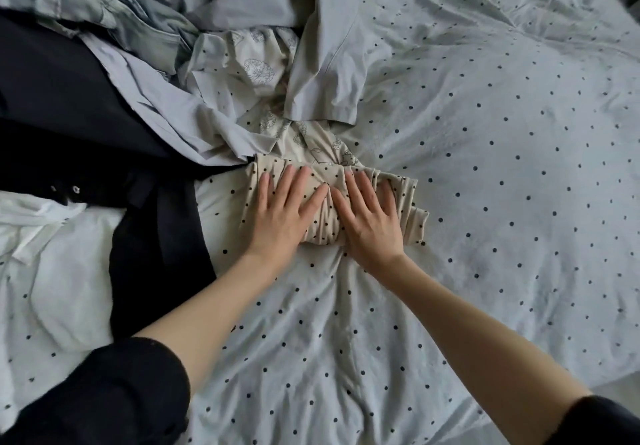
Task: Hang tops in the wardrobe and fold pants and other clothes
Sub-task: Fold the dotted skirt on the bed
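Left hand (282, 214): I see fingers straight, pressing flat on the folded cream dotted garment (332, 202).
Right hand (372, 219): same, flat beside it (thumbs nearly meeting).
Garment: mid-bed on the white polka-dot sheet (485, 167).
Beyond: grey sleeved top (325, 70); black coat (69, 115) left.

Dotted bed sheet (485, 167) carries folded beige garment (408, 216), clothes pile (138, 98).

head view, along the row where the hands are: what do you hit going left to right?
White garment → black garment → left hand → right hand, both flat on the folded beige dotted garment → bare polka-dot bedsheet.
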